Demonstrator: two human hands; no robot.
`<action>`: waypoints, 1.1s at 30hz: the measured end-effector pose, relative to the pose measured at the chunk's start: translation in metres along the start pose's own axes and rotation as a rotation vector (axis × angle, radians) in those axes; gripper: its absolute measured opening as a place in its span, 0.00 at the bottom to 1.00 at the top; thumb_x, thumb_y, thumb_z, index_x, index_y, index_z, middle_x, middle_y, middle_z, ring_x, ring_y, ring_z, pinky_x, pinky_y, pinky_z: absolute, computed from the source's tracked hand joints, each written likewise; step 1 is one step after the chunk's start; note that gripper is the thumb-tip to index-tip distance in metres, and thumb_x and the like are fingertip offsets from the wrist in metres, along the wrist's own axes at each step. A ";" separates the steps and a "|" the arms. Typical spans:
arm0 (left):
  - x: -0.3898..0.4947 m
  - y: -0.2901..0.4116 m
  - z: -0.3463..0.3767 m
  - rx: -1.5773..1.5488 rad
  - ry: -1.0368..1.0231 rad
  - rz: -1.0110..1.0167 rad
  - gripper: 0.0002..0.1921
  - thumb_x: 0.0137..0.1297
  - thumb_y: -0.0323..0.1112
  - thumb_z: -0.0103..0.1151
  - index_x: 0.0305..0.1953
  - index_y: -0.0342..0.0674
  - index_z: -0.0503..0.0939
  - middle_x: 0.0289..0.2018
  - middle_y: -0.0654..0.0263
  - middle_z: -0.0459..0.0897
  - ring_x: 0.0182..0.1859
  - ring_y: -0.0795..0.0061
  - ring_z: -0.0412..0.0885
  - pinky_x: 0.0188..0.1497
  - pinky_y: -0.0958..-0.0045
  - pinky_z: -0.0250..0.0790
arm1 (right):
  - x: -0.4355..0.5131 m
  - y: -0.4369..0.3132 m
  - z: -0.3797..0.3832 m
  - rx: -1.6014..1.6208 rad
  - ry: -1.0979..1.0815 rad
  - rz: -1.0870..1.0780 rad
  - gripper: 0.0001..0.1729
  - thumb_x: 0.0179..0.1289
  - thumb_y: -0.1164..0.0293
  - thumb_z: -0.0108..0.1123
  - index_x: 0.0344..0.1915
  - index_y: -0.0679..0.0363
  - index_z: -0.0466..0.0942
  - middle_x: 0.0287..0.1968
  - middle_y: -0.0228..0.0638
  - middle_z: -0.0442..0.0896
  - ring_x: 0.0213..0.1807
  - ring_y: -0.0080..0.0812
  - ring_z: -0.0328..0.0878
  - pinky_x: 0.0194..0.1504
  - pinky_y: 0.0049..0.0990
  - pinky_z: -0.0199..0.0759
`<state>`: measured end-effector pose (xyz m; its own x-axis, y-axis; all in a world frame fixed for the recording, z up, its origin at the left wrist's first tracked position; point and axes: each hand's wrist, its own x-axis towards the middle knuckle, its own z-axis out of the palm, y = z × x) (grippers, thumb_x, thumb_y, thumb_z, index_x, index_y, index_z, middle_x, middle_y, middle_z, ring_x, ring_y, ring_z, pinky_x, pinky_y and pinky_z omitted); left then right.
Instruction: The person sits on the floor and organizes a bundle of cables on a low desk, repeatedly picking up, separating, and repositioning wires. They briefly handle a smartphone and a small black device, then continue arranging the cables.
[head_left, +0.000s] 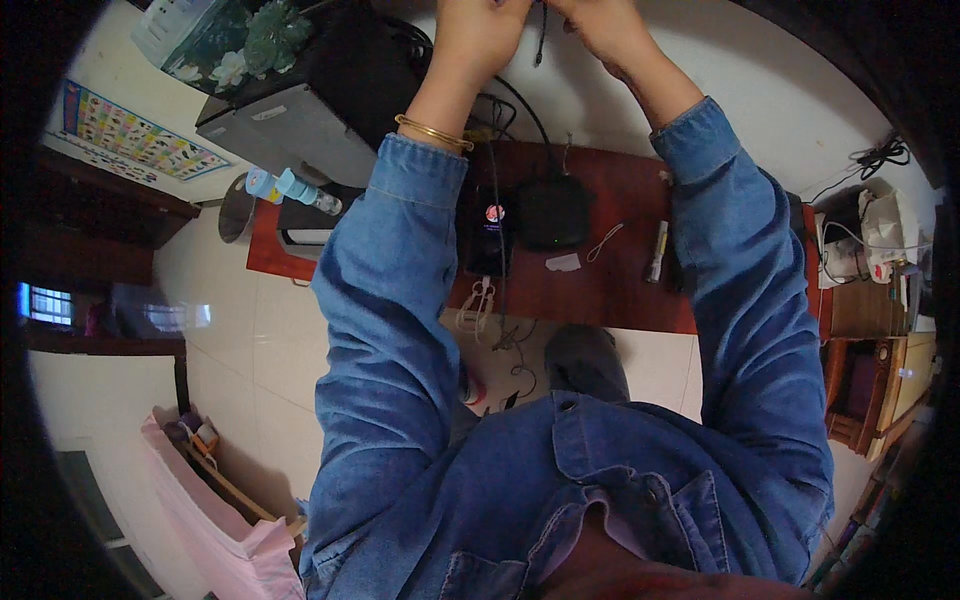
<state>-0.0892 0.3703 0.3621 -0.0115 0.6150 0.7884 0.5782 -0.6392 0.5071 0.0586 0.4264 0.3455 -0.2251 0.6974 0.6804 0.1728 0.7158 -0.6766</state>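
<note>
Both my hands are raised in front of a white wall (720, 67), at the top edge of the picture. My left hand (487, 30) has a gold bangle (433, 133) at its wrist, and my right hand (604, 30) is close beside it. Between them hangs the end of a thin black cable or strap (540, 45). The picture's edge cuts off most fingers, so which hand holds it is unclear. Below, a reddish-brown wooden desk (615, 296) carries a black router-like box (555, 214) with a small green light. Left of the box lies a lit smartphone (489, 251) with a white cable (480, 304) plugged in.
A white paper scrap (562, 262), a pale cord loop (604, 242) and a slim tube-shaped object (658, 253) lie on the desk. Blue-capped bottles (300, 189) and a large grey case (300, 127) stand left. Black cables (517, 367) trail to the floor near my feet.
</note>
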 end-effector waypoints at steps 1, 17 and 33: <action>0.001 -0.003 0.002 -0.006 0.010 0.009 0.12 0.60 0.33 0.59 0.36 0.28 0.81 0.28 0.49 0.83 0.32 0.62 0.83 0.34 0.66 0.72 | 0.001 0.000 0.001 -0.020 0.001 -0.006 0.16 0.61 0.68 0.59 0.45 0.67 0.79 0.43 0.40 0.84 0.46 0.32 0.79 0.50 0.31 0.70; 0.007 0.000 0.003 0.137 0.269 -0.183 0.12 0.48 0.32 0.68 0.28 0.28 0.79 0.26 0.47 0.81 0.32 0.50 0.81 0.36 0.58 0.71 | -0.001 -0.006 -0.005 0.129 -0.055 0.197 0.18 0.61 0.60 0.63 0.40 0.66 0.82 0.31 0.30 0.82 0.33 0.22 0.73 0.38 0.26 0.68; -0.001 0.009 0.019 -0.076 0.136 -0.260 0.13 0.60 0.35 0.60 0.29 0.27 0.79 0.22 0.54 0.81 0.26 0.66 0.78 0.33 0.67 0.70 | -0.008 0.011 0.017 0.446 -0.046 0.122 0.14 0.69 0.71 0.48 0.34 0.69 0.79 0.29 0.32 0.81 0.28 0.23 0.75 0.33 0.25 0.71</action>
<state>-0.0690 0.3726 0.3593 -0.2634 0.6982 0.6656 0.4785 -0.5046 0.7186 0.0459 0.4280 0.3277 -0.2729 0.7660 0.5820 -0.2261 0.5370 -0.8127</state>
